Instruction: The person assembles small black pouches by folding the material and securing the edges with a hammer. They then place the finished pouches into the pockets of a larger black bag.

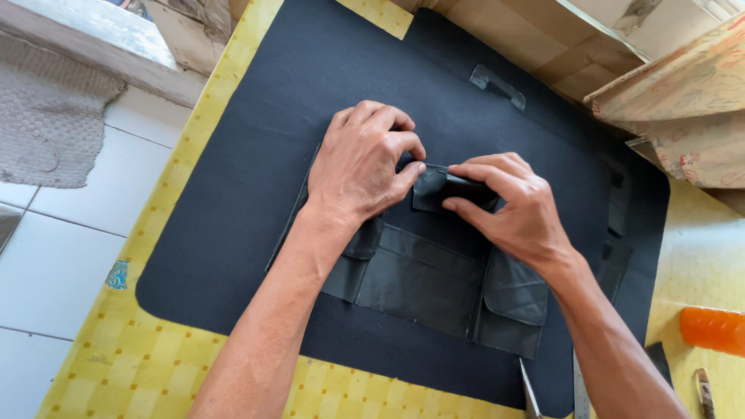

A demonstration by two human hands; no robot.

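1. Your left hand (361, 167) has its fingers curled under, thumb tip pressed against the edge of a small black flap (434, 188); the knuckles press down on the piece beneath.
2. Your right hand (508, 209) pinches the same flap from the other side, index finger laid along its top and thumb below it, so both hands grip it between them.
3. The flap sits at the upper middle of a black leather panel (423, 283) with stitched pockets; it seems folded over, though your fingers hide the crease.
4. The panel lies flat near the middle of a large dark mat (256, 155), and a rounded pocket flap (516, 291) hangs at its right side under your right wrist.
5. A small loose black strip (497, 84) rests on the mat, well apart, above your hands.
6. The mat covers a yellow checked tablecloth (140, 365); an orange object (714, 330) lies on it at the right edge.
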